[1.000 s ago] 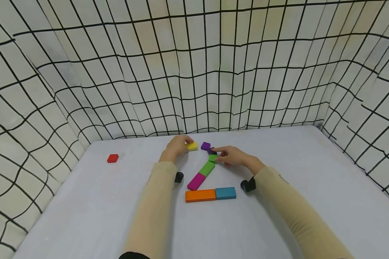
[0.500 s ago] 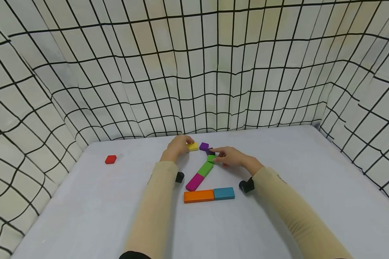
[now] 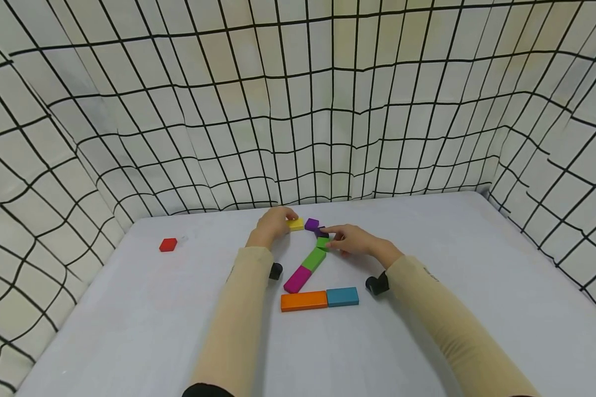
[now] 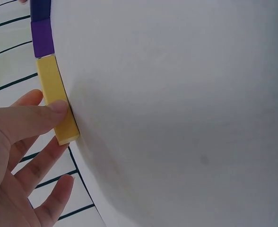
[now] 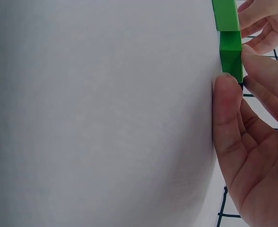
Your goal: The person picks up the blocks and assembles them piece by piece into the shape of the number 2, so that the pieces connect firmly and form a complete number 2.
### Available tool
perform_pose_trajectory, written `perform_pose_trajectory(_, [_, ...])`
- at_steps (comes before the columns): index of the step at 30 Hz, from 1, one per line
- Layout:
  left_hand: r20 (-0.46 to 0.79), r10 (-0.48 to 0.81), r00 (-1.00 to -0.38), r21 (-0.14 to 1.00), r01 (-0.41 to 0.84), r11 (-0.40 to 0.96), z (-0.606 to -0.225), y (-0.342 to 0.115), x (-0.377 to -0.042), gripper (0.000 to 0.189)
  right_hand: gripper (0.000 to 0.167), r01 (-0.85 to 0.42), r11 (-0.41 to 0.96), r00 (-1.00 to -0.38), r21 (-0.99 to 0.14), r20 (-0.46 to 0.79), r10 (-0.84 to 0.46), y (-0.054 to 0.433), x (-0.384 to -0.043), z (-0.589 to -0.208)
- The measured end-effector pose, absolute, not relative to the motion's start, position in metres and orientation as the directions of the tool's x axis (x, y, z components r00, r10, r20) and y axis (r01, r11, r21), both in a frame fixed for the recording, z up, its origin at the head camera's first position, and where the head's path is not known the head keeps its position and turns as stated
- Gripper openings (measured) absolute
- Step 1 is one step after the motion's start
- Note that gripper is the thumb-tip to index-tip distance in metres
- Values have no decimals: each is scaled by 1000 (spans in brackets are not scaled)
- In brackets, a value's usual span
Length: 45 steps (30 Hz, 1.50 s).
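Observation:
In the left wrist view, my left hand (image 4: 16,156) pinches a long yellow block (image 4: 58,101), thumb on its top face and fingers behind. The yellow block's end is close against a small purple block (image 3: 312,224), with a dark navy block (image 3: 321,232) following it. My right hand (image 3: 356,240) reaches in from the right; its index fingertip touches the navy block. Its thumb touches a small green block (image 5: 231,54). From there a longer green block (image 3: 314,259) and a magenta block (image 3: 297,279) run down diagonally to the left.
An orange block (image 3: 304,301) and a blue block (image 3: 342,296) lie end to end nearer the front. A red block (image 3: 168,245) sits alone at the left of the white table (image 3: 129,331). Black netting (image 3: 333,110) over white walls surrounds the far sides.
The left hand has slid the yellow block slightly right, narrowing its gap to the purple block. The right hand stays nearly still. The head view has shifted a little.

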<state>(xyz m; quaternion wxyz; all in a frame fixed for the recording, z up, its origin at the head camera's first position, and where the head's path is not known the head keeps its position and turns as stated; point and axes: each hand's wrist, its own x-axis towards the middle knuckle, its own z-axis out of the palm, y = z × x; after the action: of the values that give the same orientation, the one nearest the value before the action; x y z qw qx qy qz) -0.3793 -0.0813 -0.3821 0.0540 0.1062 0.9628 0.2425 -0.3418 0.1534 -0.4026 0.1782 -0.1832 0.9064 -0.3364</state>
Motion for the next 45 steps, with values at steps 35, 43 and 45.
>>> perform_pose_trajectory(35, [-49,241,-969,481,188,856,-384,-80,-383,45,59,-210,715,-864,-666,-217,-455,154,-345,-405])
perform_pose_trajectory(43, [-48,246,-968,485,193,853,-386,-80,-385,47,59,-206,718,-866,-665,-218,-450,154,-346,-406])
perform_pose_trajectory(45, [-49,246,-968,483,193,854,-386,-80,-385,47,58,-211,713,-864,-669,-213,-456,154,-346,-406])
